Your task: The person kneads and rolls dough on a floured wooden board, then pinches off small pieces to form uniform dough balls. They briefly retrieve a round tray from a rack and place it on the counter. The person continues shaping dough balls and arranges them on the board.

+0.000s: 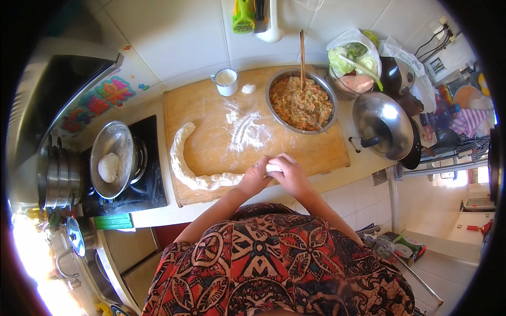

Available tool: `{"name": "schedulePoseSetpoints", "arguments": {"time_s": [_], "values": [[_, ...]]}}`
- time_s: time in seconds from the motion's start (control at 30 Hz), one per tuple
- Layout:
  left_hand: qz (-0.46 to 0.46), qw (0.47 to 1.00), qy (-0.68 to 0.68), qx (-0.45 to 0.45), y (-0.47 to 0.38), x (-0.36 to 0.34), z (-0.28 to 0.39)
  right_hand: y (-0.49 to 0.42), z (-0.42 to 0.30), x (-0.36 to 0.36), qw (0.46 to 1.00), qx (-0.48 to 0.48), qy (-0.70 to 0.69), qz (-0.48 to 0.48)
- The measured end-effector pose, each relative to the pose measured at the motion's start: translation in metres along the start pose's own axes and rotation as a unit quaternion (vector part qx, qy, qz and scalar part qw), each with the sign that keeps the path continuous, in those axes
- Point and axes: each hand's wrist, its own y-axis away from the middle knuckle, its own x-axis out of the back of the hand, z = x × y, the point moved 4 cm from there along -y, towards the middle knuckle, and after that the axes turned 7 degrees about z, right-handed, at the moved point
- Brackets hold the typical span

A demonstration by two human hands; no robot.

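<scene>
A long rope of white dough (183,168) curves in a hook along the left and front of the floured wooden board (213,146). Its right end runs up to my hands at the board's front edge. My left hand (256,174) is closed around the dough near that end. Right beside it, my right hand (290,172) grips the end portion, and a bit of pale dough shows between its fingers. Whether that portion is still joined to the rope is hidden by my hands. Loose flour (249,132) and small dough lumps (248,89) lie farther back on the board.
A steel bowl of chopped filling (300,102) holds upright chopsticks (302,59). A white mug (226,85) stands at the back. On the left, a dough ball (108,168) sits in a metal bowl (124,138) over the stove. A metal lid (385,114) and bagged cabbage (348,59) are right.
</scene>
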Motion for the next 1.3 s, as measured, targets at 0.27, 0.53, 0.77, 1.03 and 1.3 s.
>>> {"name": "schedulePoseSetpoints", "arguments": {"time_s": [0.27, 0.53, 0.77, 1.03, 1.3], "values": [[0.145, 0.985, 0.084, -0.036, 0.021, 0.062, 0.030, -0.047, -0.093, 0.007, 0.997, 0.045, -0.060, 0.016], [0.166, 0.980, 0.090, -0.064, 0.036, 0.091, 0.043, -0.075, -0.114, -0.024, 0.991, 0.128, -0.013, 0.042], [0.218, 0.971, 0.096, 0.001, 0.037, 0.104, 0.045, -0.086, -0.110, -0.044, 0.986, 0.115, 0.036, 0.117], [0.222, 0.967, 0.074, -0.097, 0.031, 0.111, 0.037, -0.090, -0.124, -0.042, 0.981, 0.154, 0.049, 0.112], [0.224, 0.971, 0.075, -0.045, 0.035, 0.103, 0.033, -0.093, -0.124, -0.049, 0.984, 0.128, 0.083, 0.093]]}}
